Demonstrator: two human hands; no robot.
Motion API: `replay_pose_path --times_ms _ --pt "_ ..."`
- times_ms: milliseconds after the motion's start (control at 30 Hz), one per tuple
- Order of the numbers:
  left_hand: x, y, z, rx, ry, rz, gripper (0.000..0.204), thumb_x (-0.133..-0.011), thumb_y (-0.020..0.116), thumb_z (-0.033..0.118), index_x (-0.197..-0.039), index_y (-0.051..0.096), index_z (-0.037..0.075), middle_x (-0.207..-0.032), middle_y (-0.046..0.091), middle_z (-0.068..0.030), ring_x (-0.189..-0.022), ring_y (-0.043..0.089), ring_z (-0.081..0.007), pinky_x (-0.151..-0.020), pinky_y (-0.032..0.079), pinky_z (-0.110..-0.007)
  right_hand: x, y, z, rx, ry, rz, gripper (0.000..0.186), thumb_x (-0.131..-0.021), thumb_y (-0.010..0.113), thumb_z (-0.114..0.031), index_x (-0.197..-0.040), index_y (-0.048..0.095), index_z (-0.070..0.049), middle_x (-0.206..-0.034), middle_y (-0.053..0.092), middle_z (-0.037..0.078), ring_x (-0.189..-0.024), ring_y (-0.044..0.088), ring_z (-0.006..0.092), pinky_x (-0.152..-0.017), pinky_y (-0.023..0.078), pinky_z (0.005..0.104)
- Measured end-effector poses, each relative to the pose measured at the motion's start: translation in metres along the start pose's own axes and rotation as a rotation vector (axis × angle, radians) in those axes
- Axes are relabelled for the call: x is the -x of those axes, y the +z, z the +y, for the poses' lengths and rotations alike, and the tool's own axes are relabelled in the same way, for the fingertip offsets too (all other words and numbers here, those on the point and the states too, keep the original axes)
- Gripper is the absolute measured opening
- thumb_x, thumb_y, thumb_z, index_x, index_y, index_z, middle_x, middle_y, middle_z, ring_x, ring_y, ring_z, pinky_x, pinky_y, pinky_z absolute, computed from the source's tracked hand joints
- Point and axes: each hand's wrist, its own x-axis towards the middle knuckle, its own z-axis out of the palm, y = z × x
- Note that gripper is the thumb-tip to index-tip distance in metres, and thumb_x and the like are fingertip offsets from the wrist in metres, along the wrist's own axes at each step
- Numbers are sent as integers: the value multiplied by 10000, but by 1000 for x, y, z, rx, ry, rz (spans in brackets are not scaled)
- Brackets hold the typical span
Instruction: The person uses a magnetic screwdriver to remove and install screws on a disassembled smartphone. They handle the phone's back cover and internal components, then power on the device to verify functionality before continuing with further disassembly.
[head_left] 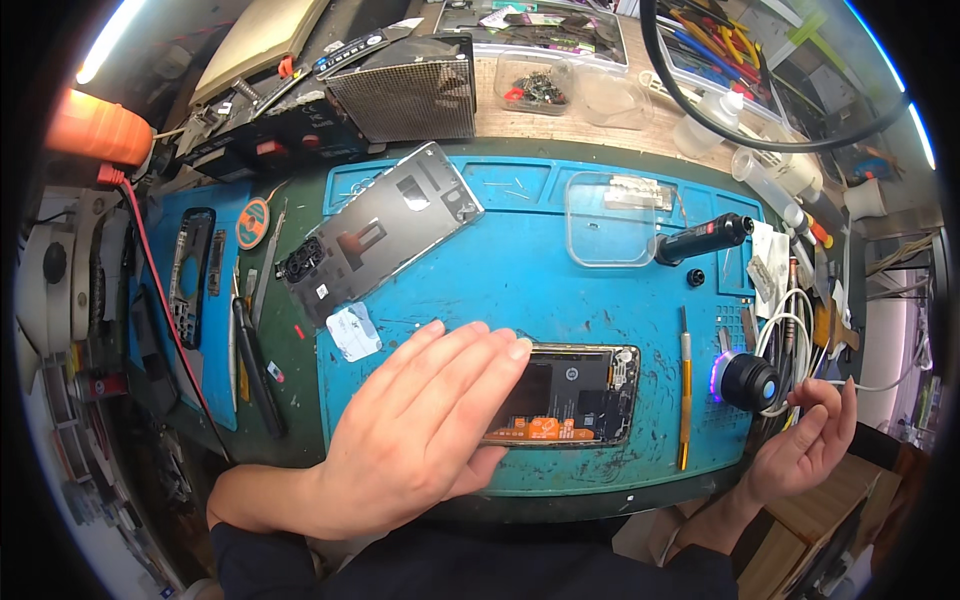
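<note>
My left hand (pixel 420 420) lies flat over the left part of an opened smartphone (pixel 625 400), its fingers stretched out together. That end of the phone is hidden beneath it. On the uncovered part I see a black battery and an orange flex strip (pixel 545 430). My right hand (pixel 812 445) is raised off the mat's right edge, fingers loosely bent and apart, with nothing visible in them. Nearest to it is a round black device (pixel 750 381) with a purple glow. A yellow pen-like tool (pixel 685 400) lies upright in view between phone and device.
Behind my left hand, a detached phone back panel (pixel 400 225) lies slanted on the blue mat (pixel 520 270). A clear plastic box (pixel 610 245), a black electric screwdriver (pixel 705 240) and a white cable (pixel 790 305) sit further right. Tweezers and a black-handled tool (pixel 258 370) lie left.
</note>
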Motion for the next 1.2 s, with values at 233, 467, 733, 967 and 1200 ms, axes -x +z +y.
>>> replay_pose_path --times_ms 233,467,733,967,1200 --pt "0 -1 -2 -9 18 -8 829 -775 898 198 -1486 570 -76 -1432 683 -221 -1323 668 -411 -1161 508 -567 1 0 0 -19 6 -6 451 -1143 458 -45 -1565 436 111 -1129 706 178 -935 656 210 -797 538 319" --pt "-1 0 -1 11 4 -6 838 -791 894 196 -1500 546 -84 -1429 686 -228 -1325 669 -413 -1162 507 -571 1 -1 0 -41 6 -9 448 -1147 465 -53 -1564 435 110 -1130 706 180 -934 654 210 -789 535 315" --pt "0 -1 -1 10 8 -9 849 -779 896 178 -1503 540 -87 -1433 682 -235 -1332 664 -416 -1162 507 -572 2 -1 0 -49 9 -9 442 -1148 468 -47 -1560 438 110 -1126 710 180 -944 656 213 -792 534 316" --pt "0 -1 0 29 -2 -5 885 -745 911 142 -1511 532 -88 -1440 675 -237 -1337 661 -418 -1166 505 -575 2 0 -1 -48 16 -10 438 -1145 469 -36 -1557 442 108 -1129 710 178 -948 659 209 -799 537 313" --pt "0 0 2 34 -12 4 904 -737 919 132 -1522 523 -83 -1450 669 -236 -1346 656 -424 -1168 502 -578 2 1 -2 -48 24 -8 429 -1146 470 -34 -1551 452 105 -1131 711 176 -949 660 204 -799 540 310"
